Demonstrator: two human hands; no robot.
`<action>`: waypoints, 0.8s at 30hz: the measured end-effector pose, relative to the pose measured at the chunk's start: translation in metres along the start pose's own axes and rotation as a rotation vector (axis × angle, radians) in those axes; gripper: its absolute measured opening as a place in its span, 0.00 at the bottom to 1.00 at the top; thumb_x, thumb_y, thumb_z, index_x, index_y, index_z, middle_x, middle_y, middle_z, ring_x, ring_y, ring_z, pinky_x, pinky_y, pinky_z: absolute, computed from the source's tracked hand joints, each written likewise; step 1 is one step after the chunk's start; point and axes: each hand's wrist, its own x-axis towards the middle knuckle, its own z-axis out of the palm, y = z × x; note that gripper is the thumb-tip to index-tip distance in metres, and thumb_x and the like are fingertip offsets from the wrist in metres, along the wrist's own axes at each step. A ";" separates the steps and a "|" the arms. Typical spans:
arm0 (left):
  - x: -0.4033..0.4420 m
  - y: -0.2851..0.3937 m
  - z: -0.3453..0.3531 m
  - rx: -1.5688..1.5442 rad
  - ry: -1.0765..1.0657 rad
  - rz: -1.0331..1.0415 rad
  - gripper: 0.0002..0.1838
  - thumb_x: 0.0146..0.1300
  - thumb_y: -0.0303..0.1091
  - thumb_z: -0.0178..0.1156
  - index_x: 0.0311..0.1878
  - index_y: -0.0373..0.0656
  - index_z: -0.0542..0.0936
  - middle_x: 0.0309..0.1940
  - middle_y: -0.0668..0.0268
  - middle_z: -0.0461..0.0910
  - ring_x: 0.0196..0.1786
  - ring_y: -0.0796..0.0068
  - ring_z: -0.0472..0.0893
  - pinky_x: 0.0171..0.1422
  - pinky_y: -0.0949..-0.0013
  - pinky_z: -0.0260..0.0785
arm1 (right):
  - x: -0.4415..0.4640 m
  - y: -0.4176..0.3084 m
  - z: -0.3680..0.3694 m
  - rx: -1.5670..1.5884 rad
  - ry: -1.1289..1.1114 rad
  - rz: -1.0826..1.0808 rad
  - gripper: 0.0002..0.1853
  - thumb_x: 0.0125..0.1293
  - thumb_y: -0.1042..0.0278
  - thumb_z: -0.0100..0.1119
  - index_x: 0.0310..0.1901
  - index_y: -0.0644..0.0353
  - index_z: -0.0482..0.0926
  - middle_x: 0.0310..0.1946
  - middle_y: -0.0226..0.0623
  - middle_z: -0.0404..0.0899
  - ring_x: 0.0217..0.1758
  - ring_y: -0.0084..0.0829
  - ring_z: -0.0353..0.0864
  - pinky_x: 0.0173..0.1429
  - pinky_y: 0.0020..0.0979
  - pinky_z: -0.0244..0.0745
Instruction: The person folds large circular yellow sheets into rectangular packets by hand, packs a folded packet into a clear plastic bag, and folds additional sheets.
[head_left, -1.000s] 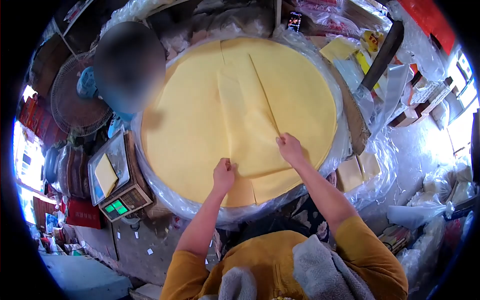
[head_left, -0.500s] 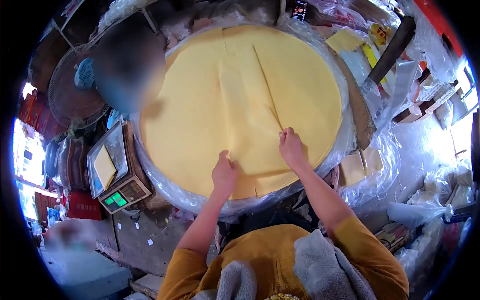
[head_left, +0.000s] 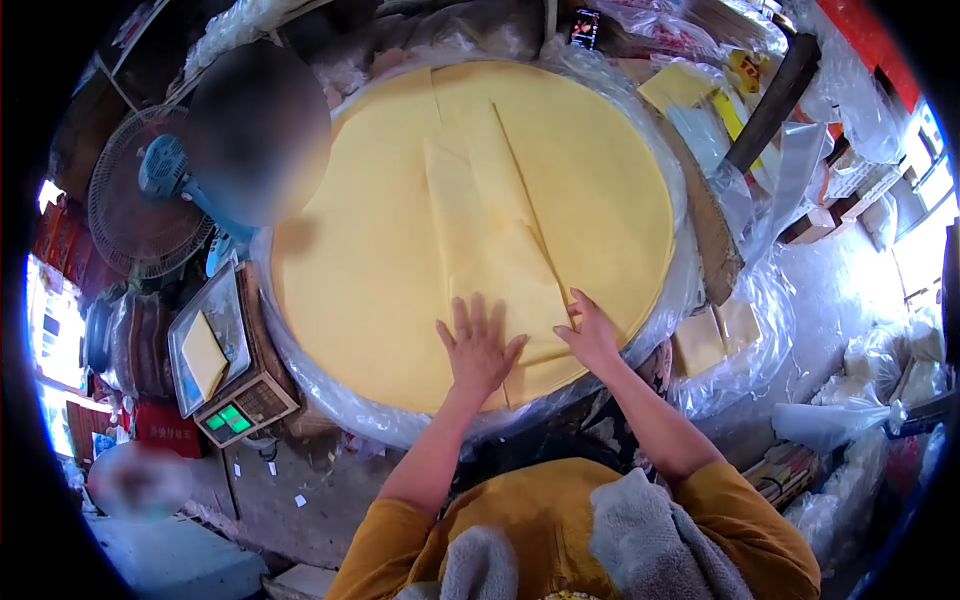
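Note:
A large round yellow sheet (head_left: pixel 350 230) lies spread over a plastic-covered round surface in front of me. Down its middle runs a folded strip (head_left: pixel 490 220) of the same thin material, its crease slanting from the far side toward me. My left hand (head_left: pixel 478 350) rests flat on the near part of the fold with its fingers spread. At the strip's right edge, my right hand (head_left: pixel 590 335) touches the crease with thumb and forefinger apart; the other fingers are partly curled. Whether the sheet is one layer or a stack I cannot tell.
Clear plastic film (head_left: pixel 375 425) edges the round surface. To the left stand a digital scale (head_left: pixel 250 405) with a folded yellow piece (head_left: pixel 204 356) on its tray, and a fan (head_left: pixel 150 190). A dark bar (head_left: pixel 775 105) leans at the right; a phone (head_left: pixel 585 28) is at the back.
My left hand has gone from pinching the sheet's fold to lying flat with spread fingers. My right hand has loosened its pinch on the crease and moved slightly toward me.

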 end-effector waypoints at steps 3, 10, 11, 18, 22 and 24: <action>-0.001 0.000 0.000 0.002 0.017 0.007 0.35 0.63 0.63 0.46 0.70 0.56 0.61 0.73 0.57 0.49 0.75 0.47 0.40 0.68 0.29 0.32 | -0.003 -0.009 -0.007 -0.174 0.025 -0.051 0.35 0.57 0.65 0.61 0.65 0.63 0.59 0.62 0.50 0.64 0.60 0.45 0.68 0.60 0.38 0.67; -0.001 0.002 0.001 0.021 0.043 0.025 0.35 0.63 0.61 0.48 0.69 0.53 0.62 0.72 0.55 0.51 0.74 0.44 0.43 0.67 0.27 0.33 | 0.067 -0.049 0.011 -0.563 0.124 -0.539 0.30 0.67 0.58 0.48 0.66 0.68 0.58 0.70 0.49 0.51 0.73 0.47 0.48 0.72 0.46 0.48; 0.001 0.003 -0.003 0.026 0.040 0.023 0.35 0.63 0.60 0.48 0.69 0.53 0.62 0.71 0.55 0.52 0.74 0.44 0.44 0.67 0.27 0.34 | 0.079 -0.045 0.016 -0.575 0.095 -0.568 0.31 0.69 0.56 0.45 0.66 0.68 0.57 0.70 0.49 0.50 0.75 0.46 0.45 0.74 0.47 0.44; 0.063 -0.015 -0.023 0.006 0.029 0.034 0.34 0.63 0.58 0.48 0.67 0.50 0.63 0.70 0.54 0.56 0.74 0.53 0.51 0.71 0.35 0.38 | 0.108 -0.016 0.034 -0.666 0.023 -0.493 0.33 0.71 0.49 0.37 0.67 0.68 0.56 0.72 0.46 0.48 0.76 0.43 0.40 0.76 0.44 0.36; 0.074 -0.031 0.006 -0.006 0.089 0.102 0.32 0.64 0.57 0.49 0.67 0.50 0.64 0.70 0.57 0.57 0.73 0.51 0.52 0.70 0.34 0.39 | 0.111 -0.035 0.012 -0.612 -0.067 -0.479 0.29 0.69 0.52 0.43 0.64 0.66 0.62 0.69 0.46 0.54 0.74 0.44 0.46 0.75 0.44 0.42; 0.077 -0.032 -0.006 -0.021 -0.021 0.086 0.31 0.63 0.54 0.52 0.65 0.49 0.66 0.69 0.58 0.58 0.72 0.52 0.53 0.70 0.34 0.40 | 0.125 -0.030 0.011 -0.488 -0.049 -0.477 0.26 0.67 0.56 0.48 0.61 0.65 0.66 0.65 0.48 0.60 0.71 0.45 0.54 0.73 0.43 0.49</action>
